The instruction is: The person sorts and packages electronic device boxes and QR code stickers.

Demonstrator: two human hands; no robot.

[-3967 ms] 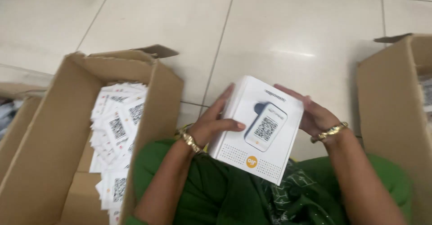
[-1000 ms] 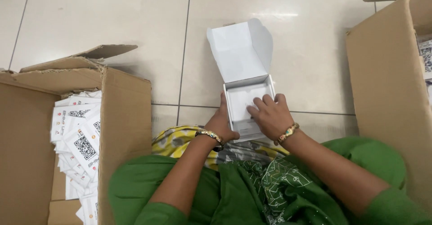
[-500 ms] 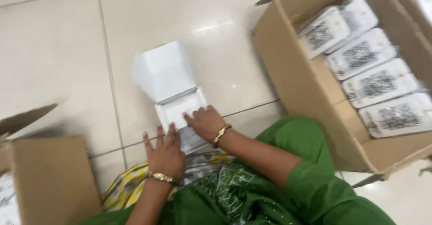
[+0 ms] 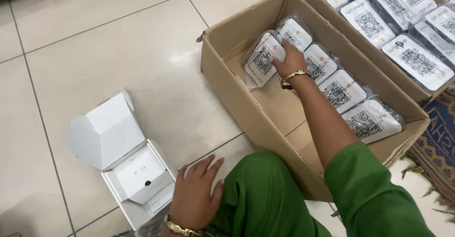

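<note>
Right hand (image 4: pixel 290 59) moved into carton (image 4: pixel 237 83), gripping 1 of 5 wrapped devices (image 4: pixel 262 59).

- Bright green clothing fills the lower frame: a loose, plain garment over the lap, softly creased.
- The right arm wears a short green sleeve (image 4: pixel 374 189), ending above the elbow, forearm bare.
- The right hand (image 4: pixel 290 59) shows a gold bangle (image 4: pixel 293 75) with a small coloured stone at the wrist.
- The left hand (image 4: pixel 196 194) carries a chunkier, linked gold bracelet (image 4: pixel 182 228).
- No rings visible on the fingers.
</note>
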